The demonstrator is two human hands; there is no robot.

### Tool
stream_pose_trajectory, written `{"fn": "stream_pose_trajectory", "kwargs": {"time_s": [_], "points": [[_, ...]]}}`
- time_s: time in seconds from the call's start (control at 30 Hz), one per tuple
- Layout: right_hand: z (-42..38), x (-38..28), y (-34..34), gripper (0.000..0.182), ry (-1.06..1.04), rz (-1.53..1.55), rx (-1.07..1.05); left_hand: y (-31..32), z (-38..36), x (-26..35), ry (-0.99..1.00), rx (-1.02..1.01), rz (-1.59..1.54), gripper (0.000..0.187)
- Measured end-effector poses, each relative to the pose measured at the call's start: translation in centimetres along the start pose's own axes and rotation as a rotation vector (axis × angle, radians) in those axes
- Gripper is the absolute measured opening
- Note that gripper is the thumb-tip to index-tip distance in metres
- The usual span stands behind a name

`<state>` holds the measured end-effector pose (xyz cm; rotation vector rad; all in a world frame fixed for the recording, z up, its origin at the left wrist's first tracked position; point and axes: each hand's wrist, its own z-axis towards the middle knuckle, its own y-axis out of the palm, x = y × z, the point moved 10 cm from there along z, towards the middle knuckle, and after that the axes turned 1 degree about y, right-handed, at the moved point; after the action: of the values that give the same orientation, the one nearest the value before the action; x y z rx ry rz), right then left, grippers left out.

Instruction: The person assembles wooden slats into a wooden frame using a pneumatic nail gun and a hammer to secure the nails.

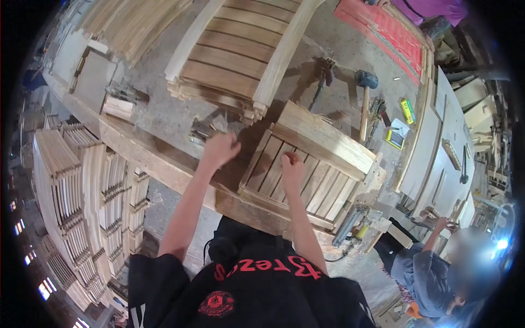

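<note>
My left hand (221, 149) is above the workbench (164, 117) near its front edge, beside a small heap of metal pieces (202, 131). Its fingers are curled, and what they hold, if anything, is too small to tell. My right hand (292, 163) is over a slatted wooden panel (311, 177), its fingertips pinched together on something I cannot make out. A thick wooden block (325, 136) lies along the far side of that panel. Further back is a stack of larger slatted panels (235, 49).
A mallet (365, 90), a yellow box (407, 111) and a clamp (324, 76) lie at the back right. A power tool (350, 224) sits by the panel's right end. Stacked panels (71, 208) stand on the left. Another person (432, 273) works at the lower right.
</note>
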<state>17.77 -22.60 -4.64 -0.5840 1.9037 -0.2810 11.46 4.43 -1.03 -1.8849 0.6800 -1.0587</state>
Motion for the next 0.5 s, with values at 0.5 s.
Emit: {"fn": "stream_pose_trajectory", "kwargs": {"time_s": [0.5], "points": [[0.9,0.6,7.6,0.015,0.102,-0.237,0.771,-2.2,-0.3,0.6,0.233,0.191,-0.401,0.018]]}}
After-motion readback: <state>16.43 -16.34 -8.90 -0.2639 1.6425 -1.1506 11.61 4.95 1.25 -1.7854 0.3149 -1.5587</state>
